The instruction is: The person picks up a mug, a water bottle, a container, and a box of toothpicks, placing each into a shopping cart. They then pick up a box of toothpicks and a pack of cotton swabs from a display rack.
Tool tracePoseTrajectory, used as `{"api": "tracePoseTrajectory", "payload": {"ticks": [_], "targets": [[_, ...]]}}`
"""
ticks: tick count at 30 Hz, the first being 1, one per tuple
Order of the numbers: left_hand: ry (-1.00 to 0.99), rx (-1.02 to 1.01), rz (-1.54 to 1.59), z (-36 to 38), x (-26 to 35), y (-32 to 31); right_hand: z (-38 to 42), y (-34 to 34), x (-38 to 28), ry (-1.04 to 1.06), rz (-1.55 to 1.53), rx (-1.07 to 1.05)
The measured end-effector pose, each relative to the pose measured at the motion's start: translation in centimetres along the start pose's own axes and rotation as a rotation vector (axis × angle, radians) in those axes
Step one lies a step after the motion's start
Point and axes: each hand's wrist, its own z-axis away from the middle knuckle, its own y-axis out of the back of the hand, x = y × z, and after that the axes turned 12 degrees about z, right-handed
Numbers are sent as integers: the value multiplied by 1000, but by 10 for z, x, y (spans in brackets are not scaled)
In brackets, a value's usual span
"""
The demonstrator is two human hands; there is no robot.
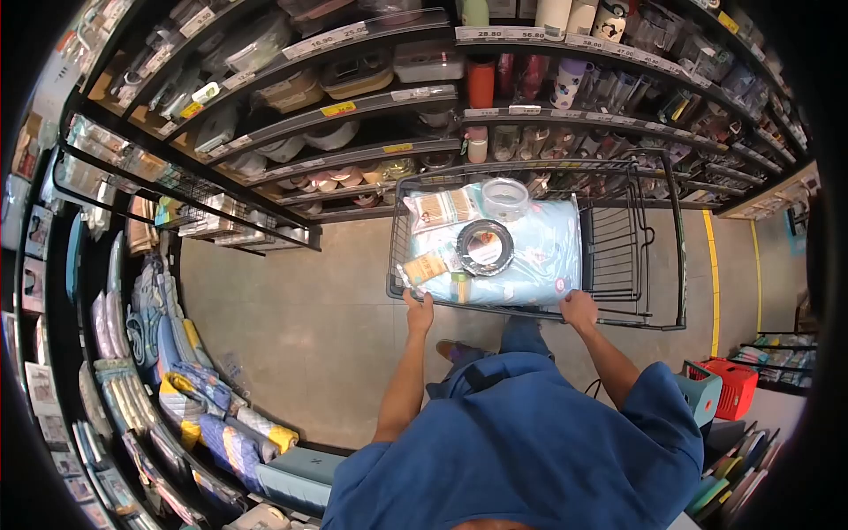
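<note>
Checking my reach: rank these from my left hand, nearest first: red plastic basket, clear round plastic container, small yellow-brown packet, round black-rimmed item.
From the left hand:
1. Small yellow-brown packet, cart's near left
2. Round black-rimmed item, right of the packet
3. Clear round plastic container, cart's far side
4. Red plastic basket, far right, outside

A wire cart (616, 256) blocked the middle of the frame, its rim fencing in a blue package (541, 240). Stocked shelves (565, 113) crowded its upper side. At centre left, open floor (274, 309) gave wide passage, bordered by folded textiles (212, 424). A hand could reach into the cart's right part from above.
</note>
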Motion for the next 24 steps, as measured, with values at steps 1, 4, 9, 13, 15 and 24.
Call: {"api": "tracePoseTrajectory", "payload": {"ticks": [1, 4, 9, 13, 15, 24], "targets": [[13, -14, -28, -5, 1, 13, 5, -3, -11, -7, -5, 2], [4, 18, -20, -14, 6, 37, 10, -5, -36, -7, -10, 1], [-120, 112, -120, -41, -8, 72, 17, -10, -76, 44, 4, -41], [11, 43, -116, -30, 18, 105, 22, -6, -107, 66, 31, -98], [-30, 91, -171, -30, 22, 116, 22, -8, -118, 76, 69, -164], [50, 45, 45, -67, 0, 169, 34, -14, -169, 106, 24, -220]]}}
